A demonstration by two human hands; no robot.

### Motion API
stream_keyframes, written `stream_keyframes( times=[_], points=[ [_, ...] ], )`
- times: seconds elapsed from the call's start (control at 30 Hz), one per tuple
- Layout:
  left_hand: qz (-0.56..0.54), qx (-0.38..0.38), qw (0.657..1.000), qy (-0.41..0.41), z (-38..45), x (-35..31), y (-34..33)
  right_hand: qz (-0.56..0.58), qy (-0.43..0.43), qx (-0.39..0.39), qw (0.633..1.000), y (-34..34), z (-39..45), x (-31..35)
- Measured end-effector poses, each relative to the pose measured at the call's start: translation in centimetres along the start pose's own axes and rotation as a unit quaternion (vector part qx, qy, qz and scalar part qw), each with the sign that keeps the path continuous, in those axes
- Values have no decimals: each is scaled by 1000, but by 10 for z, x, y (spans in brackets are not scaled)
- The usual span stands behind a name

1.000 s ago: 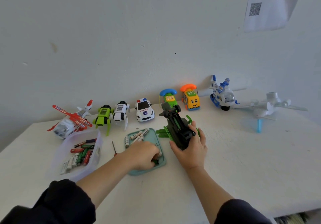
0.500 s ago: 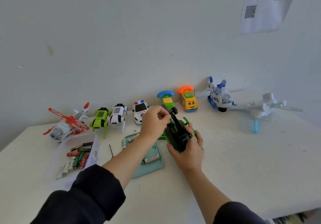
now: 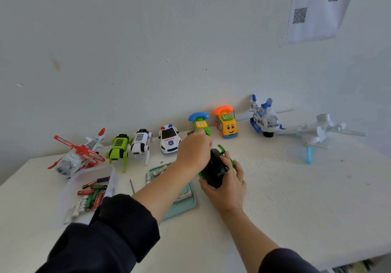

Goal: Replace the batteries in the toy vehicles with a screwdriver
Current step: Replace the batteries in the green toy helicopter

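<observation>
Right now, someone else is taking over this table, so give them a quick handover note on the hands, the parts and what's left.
Right hand grips the green and black toy, tipped on the table.
Left hand reaches over that toy's far end with curled fingers; whether it holds anything is hidden.
White batteries lie on the teal tray; mixed batteries sit in the clear tub.
Screwdriver lies untouched between tub and tray.
Done: cannot tell whether any toy is finished.
Left: probably finish this toy, then the other toys along the wall.
</observation>
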State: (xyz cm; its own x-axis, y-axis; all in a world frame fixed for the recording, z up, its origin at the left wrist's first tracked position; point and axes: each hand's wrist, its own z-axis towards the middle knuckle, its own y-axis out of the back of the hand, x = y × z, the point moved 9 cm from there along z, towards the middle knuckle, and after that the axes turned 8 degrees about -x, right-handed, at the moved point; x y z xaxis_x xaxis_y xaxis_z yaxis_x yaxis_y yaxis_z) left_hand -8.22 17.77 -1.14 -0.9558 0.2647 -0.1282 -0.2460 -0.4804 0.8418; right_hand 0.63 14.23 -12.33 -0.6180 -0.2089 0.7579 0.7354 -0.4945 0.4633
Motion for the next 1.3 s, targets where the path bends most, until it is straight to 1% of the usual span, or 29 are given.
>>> stream_keyframes(
  times=[0.07, 0.13, 0.27, 0.37, 0.43, 0.47, 0.5, 0.53, 0.57, 0.6, 0.63, 0.67, 0.7, 0.73, 0.77, 0.8, 0.83, 0.87, 0.9, 1.0, 1.03, 1.1, 1.13, 1.2, 1.23, 1.3],
  points=[
    [46, 4, 999, -10, -1, -1, -2, -3, -3, -4, 1000, 0, 0, -1],
    [61, 20, 998, -11, -4, 2, -6, 2, -19, -16, 1000, 2, 1, -3],
    [97, 25, 995, -18, -8, 6, -8, -16, -3, -27, 999, 2, 1, -1],
    [142, 55, 987, -49, -16, -1, -11, -21, -6, -24, 999, 1, 0, -1],
    [145, 72, 986, -45, -23, 1, -11, -17, -9, -30, 999, 3, 0, 0],
    [125, 74, 989, -35, -25, 5, -9, -18, -4, -31, 999, 2, 0, 0],
    [79, 71, 994, -19, -27, 10, -8, -20, 3, -28, 999, 1, -1, 1],
    [8, 56, 998, 3, -29, 17, -3, -21, 7, -24, 999, 0, -1, 1],
    [-75, 22, 997, 24, -31, 25, 4, -19, 6, -21, 1000, 0, -1, 0],
    [-132, -27, 990, 41, -33, 35, 13, -14, 2, -20, 1000, 0, 0, -1],
    [-142, -66, 986, 59, -34, 46, 20, -8, -5, -20, 1000, 1, 1, -2],
    [-117, -73, 987, 85, -37, 60, 21, -1, -9, -20, 1000, 1, 1, -2],
    [-72, -37, 989, 120, -40, 75, 14, 3, -12, -16, 1000, 0, 1, -3],
    [-13, 39, 987, 156, -47, 88, 0, 5, -12, -13, 1000, 0, 2, -4],
    [38, 129, 974, 182, -59, 98, -14, 4, -12, -11, 1000, -1, 2, -5],
    [62, 201, 956, 202, -72, 105, -27, 2, -9, -10, 1000, -1, 2, -5],
    [64, 244, 942, 220, -83, 110, -37, 0, -6, -8, 1000, -1, 2, -3],
    [53, 260, 936, 231, -91, 112, -45, 0, -6, -6, 1000, -1, 2, -3],
    [40, 260, 935, 240, -94, 115, -50, 3, -7, -5, 1000, -1, 2, -3],
    [-2, 238, 930, 280, -93, 122, -51, 19, -11, 3, 1000, 0, 1, -3],
    [-34, 216, 928, 302, -91, 126, -48, 22, -9, 7, 1000, 0, 0, -3],
    [-133, 137, 920, 343, -81, 129, -35, 19, 0, 10, 1000, 0, -1, -1],
    [-191, 86, 915, 344, -74, 125, -25, 16, 4, 7, 1000, 0, -1, 0],
    [-284, -15, 908, 307, -59, 107, 0, 13, 8, 5, 1000, -1, -1, 1],
    [-321, -52, 902, 282, -52, 95, 11, 11, 10, 4, 1000, -1, -1, 0],
    [-388, -84, 886, 242, -42, 73, 19, 13, 13, 1, 1000, -2, -1, 0]
  ],
)
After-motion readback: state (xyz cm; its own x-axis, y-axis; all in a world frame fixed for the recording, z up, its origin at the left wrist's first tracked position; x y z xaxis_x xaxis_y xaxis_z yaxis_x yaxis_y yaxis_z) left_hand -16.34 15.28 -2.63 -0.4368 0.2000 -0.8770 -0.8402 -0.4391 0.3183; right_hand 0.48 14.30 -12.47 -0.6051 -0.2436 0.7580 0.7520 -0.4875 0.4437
